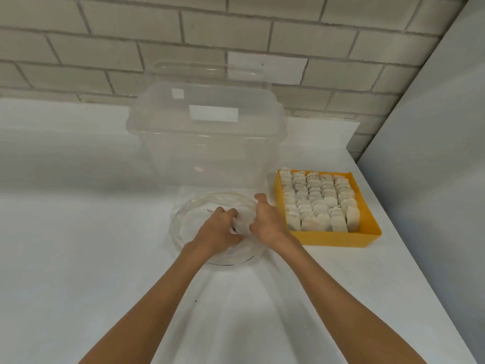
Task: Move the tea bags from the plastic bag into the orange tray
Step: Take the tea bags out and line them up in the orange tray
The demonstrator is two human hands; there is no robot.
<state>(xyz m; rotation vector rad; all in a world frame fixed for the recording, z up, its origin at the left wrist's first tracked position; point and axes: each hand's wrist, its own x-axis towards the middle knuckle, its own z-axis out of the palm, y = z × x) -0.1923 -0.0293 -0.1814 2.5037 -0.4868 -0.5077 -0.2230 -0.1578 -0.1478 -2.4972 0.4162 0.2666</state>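
On the white counter [78, 232] the left hand [219, 227] has its fingers curled tight on the crumpled plastic bag [191, 222], which lies flat in the middle. The right hand [269, 222] grips the same bag just beside the left one, thumb up. Behind them stands a big clear box [210, 153]. On the right sits the orange tray [338, 239], packed with rows of tea bags [317, 200]
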